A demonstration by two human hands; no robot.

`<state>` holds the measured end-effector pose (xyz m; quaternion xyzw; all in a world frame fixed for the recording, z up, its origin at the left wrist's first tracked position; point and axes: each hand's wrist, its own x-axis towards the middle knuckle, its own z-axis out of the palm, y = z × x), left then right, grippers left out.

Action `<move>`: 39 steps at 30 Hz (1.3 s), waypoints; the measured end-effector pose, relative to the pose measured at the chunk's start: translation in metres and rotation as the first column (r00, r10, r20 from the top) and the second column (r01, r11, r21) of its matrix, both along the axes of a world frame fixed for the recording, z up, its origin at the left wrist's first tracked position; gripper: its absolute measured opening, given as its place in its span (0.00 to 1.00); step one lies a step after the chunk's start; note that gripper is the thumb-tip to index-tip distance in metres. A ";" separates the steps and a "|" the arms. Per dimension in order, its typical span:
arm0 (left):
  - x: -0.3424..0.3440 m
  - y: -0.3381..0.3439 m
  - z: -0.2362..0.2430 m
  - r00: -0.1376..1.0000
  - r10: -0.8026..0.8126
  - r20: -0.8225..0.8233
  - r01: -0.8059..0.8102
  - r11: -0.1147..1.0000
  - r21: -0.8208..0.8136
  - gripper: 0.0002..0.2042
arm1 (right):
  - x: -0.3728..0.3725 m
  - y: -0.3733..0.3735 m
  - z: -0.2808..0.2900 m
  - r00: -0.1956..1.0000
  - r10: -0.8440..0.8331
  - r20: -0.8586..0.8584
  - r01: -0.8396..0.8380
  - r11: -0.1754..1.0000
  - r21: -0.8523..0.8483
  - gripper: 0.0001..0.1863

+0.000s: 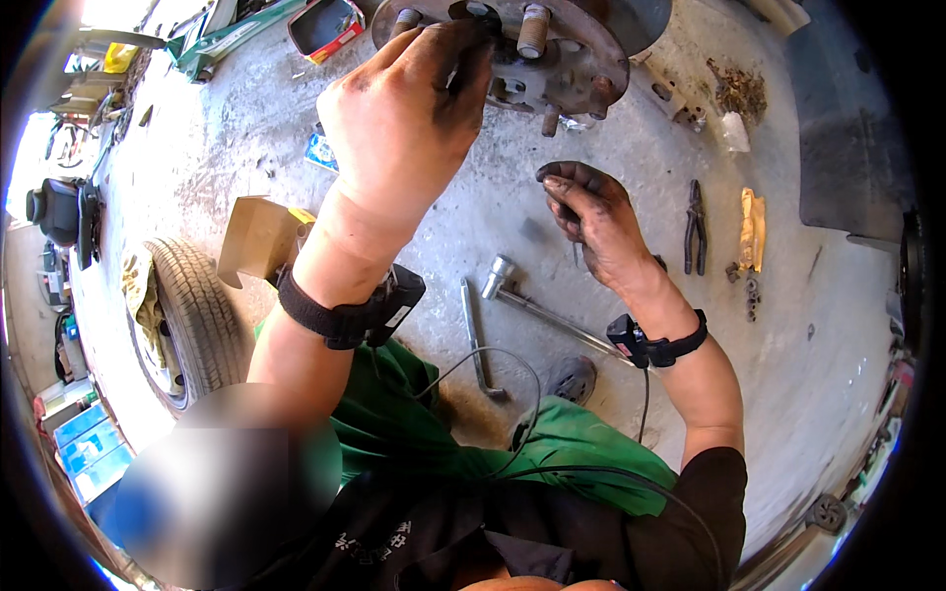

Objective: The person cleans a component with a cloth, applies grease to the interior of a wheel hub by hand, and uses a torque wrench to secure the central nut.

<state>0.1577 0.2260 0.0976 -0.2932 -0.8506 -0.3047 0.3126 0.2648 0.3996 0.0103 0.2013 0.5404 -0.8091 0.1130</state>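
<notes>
A rusty wheel hub (611, 44) with threaded studs (533, 32) stands at the top of the view. My left hand (404, 108) reaches up to it, its blackened fingers bent together at the hub's middle, close to a dark round part (475, 12). What those fingertips grip is hidden behind the hand. Below the hub and apart from it, my right hand (596, 212) is raised, with greasy fingers curled in against the thumb. Whatever it may hold is too small to make out. Both wrists carry strapped black devices.
On the concrete floor lie a socket wrench (552, 317), a bent metal bar (473, 335), pliers (696, 229) and a yellow packet (752, 229). A tyre (202, 315) and an opened cardboard box (258, 236) are at left. A cable (537, 404) loops over my green trousers.
</notes>
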 end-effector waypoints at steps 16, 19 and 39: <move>0.012 0.014 0.012 0.974 0.035 0.224 -0.051 0.996 0.066 0.08 | 0.001 0.004 -0.004 0.998 0.023 0.051 -0.025 0.999 0.036 0.04; 0.003 0.002 0.012 0.999 0.029 -0.027 -0.034 0.978 -0.205 0.08 | 0.001 0.006 -0.005 0.998 0.045 0.043 -0.046 0.999 0.028 0.05; 0.003 0.010 0.016 0.994 0.031 -0.109 -0.052 0.980 -0.194 0.07 | -0.005 0.003 -0.008 0.989 0.118 -0.094 -0.103 0.983 0.152 0.05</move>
